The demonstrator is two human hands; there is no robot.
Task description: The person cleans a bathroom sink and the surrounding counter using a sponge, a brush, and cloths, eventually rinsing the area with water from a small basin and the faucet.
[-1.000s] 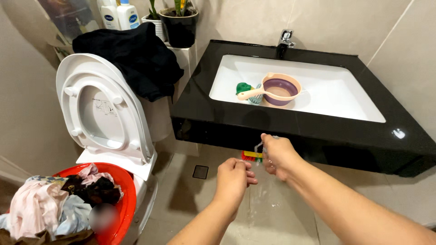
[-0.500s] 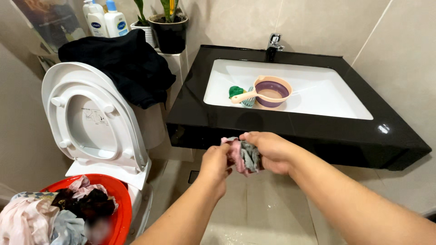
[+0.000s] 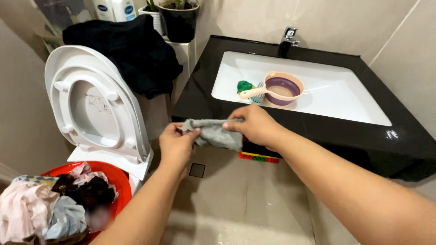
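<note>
Plainly, with the left hand (image 3: 175,143) and right hand (image 3: 254,124) each only pinching an end of the grey cloth (image 3: 214,133) before the counter's (image 3: 204,106) front edge, it risked slipping onto the wet floor (image 3: 254,204).

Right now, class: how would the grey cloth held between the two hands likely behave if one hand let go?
Likely floppy: the grey cloth sags between the left hand and right hand. Probably light, since fingertip pinches hold it. It may be damp, so perhaps clingy.
</note>
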